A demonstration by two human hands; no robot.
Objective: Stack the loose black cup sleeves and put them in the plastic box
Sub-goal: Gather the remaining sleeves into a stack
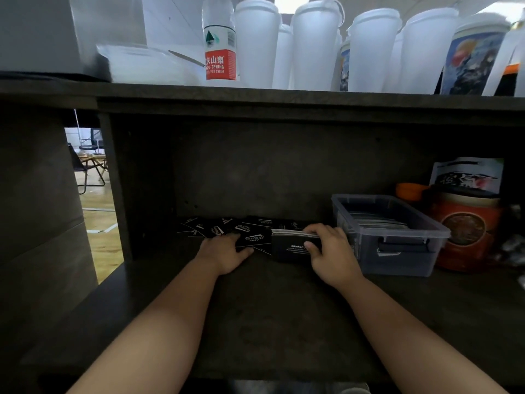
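A dark wooden shelf unit (pixel 255 308) fills the view, with its lower board serving as the work surface. At the right of that board stands the clear plastic box (pixel 389 237), lid off, and inside it lies a layer of what looks like flat sleeves already stored, though the contents are too dim to be sure of. Just left of the box, nearly touching its wall, stands a gathered stack of black cup sleeves (pixel 292 245), held on edge with white print on its front face. The right hand (pixel 332 251) grips this stack, fingers curled over its top and thumb pressing the front. Further left, against the back panel, loose black sleeves (pixel 227 227) lie fanned and overlapping on the board. The left hand (pixel 224 251) rests on the nearest of these, fingers reaching over it with the thumb spread out; whether it pinches a sleeve or only presses on it cannot be told

As a judgement, the task stands about midway: a good stack is formed and part of the supply seems boxed, but a fair scatter is still to be collected, squared onto the stack and lowered into the box
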